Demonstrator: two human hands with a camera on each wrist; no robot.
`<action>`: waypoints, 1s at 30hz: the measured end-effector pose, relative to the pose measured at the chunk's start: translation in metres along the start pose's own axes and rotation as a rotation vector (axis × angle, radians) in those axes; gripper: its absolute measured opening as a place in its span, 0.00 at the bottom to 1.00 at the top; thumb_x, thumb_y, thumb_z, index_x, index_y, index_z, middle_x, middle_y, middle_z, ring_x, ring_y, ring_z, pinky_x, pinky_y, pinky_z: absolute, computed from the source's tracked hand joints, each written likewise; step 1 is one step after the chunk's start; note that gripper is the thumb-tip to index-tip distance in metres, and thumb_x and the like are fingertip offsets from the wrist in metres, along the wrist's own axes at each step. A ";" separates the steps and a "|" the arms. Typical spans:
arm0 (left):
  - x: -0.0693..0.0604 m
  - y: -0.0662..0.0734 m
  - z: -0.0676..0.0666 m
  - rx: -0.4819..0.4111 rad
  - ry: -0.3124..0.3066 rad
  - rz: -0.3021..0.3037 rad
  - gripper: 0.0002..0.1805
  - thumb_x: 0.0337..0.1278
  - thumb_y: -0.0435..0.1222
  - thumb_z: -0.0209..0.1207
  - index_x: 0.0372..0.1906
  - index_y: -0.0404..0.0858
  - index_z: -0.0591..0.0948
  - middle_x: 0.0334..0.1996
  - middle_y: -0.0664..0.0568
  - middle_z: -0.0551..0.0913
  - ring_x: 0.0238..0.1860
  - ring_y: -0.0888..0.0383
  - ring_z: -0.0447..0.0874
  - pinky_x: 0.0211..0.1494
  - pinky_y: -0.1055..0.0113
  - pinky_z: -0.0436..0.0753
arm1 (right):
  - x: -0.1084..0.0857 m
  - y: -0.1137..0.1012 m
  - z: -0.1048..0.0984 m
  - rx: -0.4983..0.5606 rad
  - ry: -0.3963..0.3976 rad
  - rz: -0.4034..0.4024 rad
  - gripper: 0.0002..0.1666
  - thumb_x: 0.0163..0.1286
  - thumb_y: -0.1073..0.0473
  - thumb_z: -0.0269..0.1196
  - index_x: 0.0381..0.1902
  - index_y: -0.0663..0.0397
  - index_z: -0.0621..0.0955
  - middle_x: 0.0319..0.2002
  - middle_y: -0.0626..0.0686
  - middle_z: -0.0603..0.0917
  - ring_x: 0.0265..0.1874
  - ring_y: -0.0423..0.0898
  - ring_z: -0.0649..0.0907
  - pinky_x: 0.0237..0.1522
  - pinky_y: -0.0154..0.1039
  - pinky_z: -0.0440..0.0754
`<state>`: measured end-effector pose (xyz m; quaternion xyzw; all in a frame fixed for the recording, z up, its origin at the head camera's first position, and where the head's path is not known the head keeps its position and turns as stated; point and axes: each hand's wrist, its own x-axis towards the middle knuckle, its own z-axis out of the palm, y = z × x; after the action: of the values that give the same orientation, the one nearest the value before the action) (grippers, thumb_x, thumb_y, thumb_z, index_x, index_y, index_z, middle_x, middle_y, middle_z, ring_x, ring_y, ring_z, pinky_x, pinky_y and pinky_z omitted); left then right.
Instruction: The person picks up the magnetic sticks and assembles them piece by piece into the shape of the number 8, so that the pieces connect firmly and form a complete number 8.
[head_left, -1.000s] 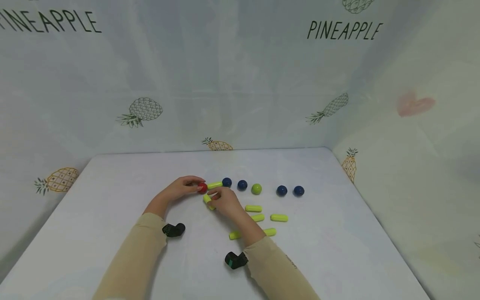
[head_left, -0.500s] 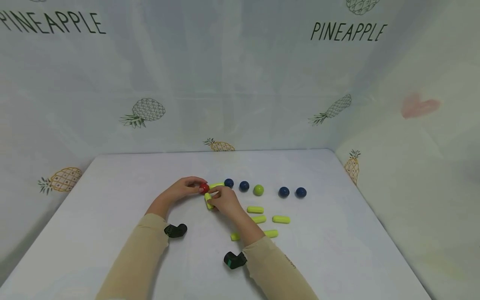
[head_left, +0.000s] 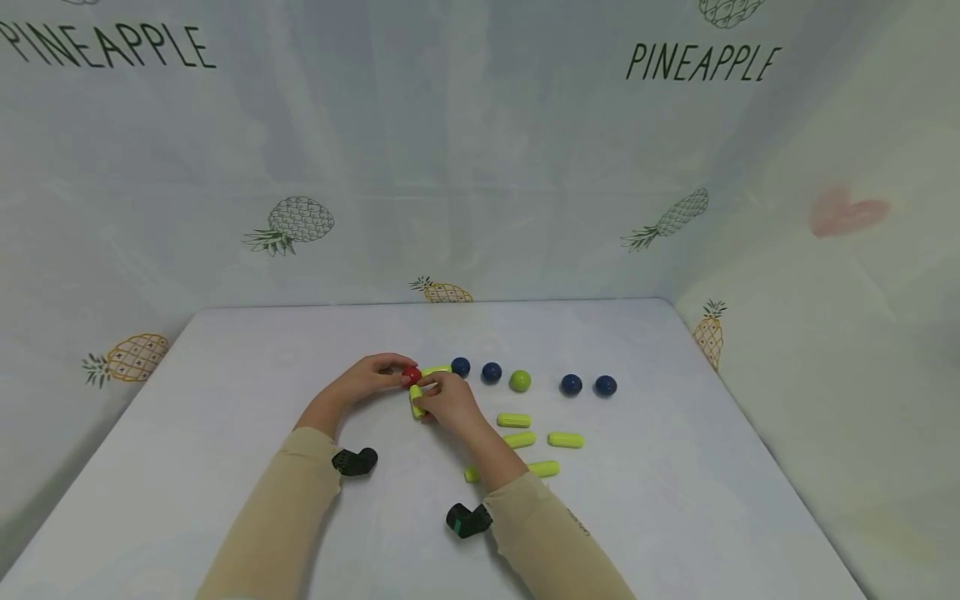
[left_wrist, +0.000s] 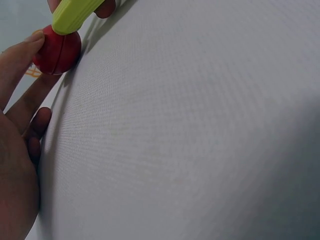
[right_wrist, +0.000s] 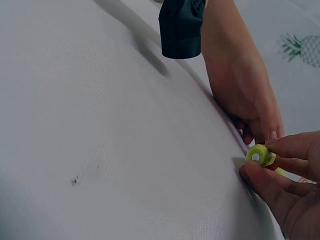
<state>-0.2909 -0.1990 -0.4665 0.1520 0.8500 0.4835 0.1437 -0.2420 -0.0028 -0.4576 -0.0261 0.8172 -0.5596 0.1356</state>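
Note:
My left hand (head_left: 365, 379) holds a red ball (head_left: 411, 375) between thumb and fingers near the table's back. In the left wrist view the thumb presses the red ball (left_wrist: 59, 51), and a yellow-green stick (left_wrist: 75, 14) touches it. My right hand (head_left: 453, 406) pinches that stick (head_left: 416, 402), whose far end meets the ball from the front. The right wrist view shows the stick's round end (right_wrist: 257, 156) between thumb and fingertips. Another stick (head_left: 436, 370) lies behind, between the red ball and a blue ball (head_left: 461, 367).
Right of the hands stand a second blue ball (head_left: 491, 372), a green ball (head_left: 520, 381) and two more blue balls (head_left: 571, 384). Several yellow-green sticks (head_left: 566, 440) lie in front of them, one partly under my right forearm. A printed curtain (head_left: 480, 167) hangs behind the table (head_left: 675, 517).
The stick in my right hand has turned from slanted to nearly straight front-to-back, its far end now against the red ball. My left hand keeps its grip. The whole view has shifted slightly.

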 end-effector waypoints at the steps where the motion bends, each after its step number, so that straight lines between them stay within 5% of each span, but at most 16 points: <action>1: 0.000 0.000 0.000 0.003 -0.001 0.001 0.21 0.63 0.42 0.63 0.58 0.40 0.80 0.58 0.45 0.77 0.63 0.44 0.67 0.68 0.42 0.60 | 0.000 0.000 0.000 0.001 -0.001 -0.003 0.17 0.63 0.65 0.68 0.51 0.61 0.81 0.31 0.51 0.82 0.21 0.43 0.83 0.26 0.34 0.83; 14: 0.000 -0.002 0.000 0.005 -0.005 0.033 0.20 0.63 0.42 0.63 0.57 0.40 0.81 0.58 0.45 0.78 0.63 0.45 0.68 0.67 0.43 0.61 | 0.001 -0.002 0.002 -0.001 0.017 0.014 0.16 0.62 0.64 0.69 0.48 0.61 0.81 0.30 0.51 0.83 0.20 0.43 0.84 0.25 0.34 0.83; 30: 0.000 -0.002 0.001 0.020 0.001 -0.012 0.22 0.63 0.44 0.62 0.59 0.41 0.80 0.60 0.44 0.75 0.63 0.43 0.66 0.67 0.40 0.59 | -0.011 -0.006 -0.015 -0.081 -0.009 -0.009 0.19 0.61 0.61 0.70 0.50 0.59 0.81 0.28 0.49 0.84 0.24 0.45 0.83 0.29 0.35 0.80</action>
<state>-0.2906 -0.1995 -0.4684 0.1482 0.8558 0.4741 0.1447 -0.2355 0.0113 -0.4446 -0.0377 0.8384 -0.5266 0.1357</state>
